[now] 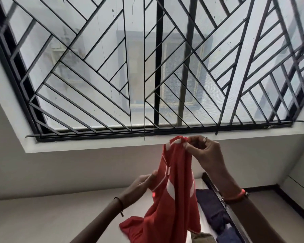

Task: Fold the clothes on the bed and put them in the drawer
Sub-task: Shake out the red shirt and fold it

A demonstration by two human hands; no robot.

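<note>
From my feed, the right hand (204, 151) is raised in front of the window sill (88, 146), wrist bent and palm turned towards the camera. Its thumb and fingertips pinch the top edge of a red garment (175, 199) with white markings. The other fingers curl in above the pinch, one of them wearing a ring (205, 139), and an orange bangle (235, 197) circles the wrist. The left hand (140, 188) sits lower and to the left, with its forearm rising from the bottom edge. It grips the garment's left side with the thumb laid along the cloth. Its fingers are hidden behind the fabric, so I cannot see how far they close. A black thread (120, 206) is tied round that wrist.

The garment hangs in the air between the two hands, bunched, and its lower end is cut off by the frame. I cannot tell what kind of garment it is. Dark blue clothes (212, 207) lie below on the right, partly covered by the right forearm. A black window grille (147, 67) fills the upper view.
</note>
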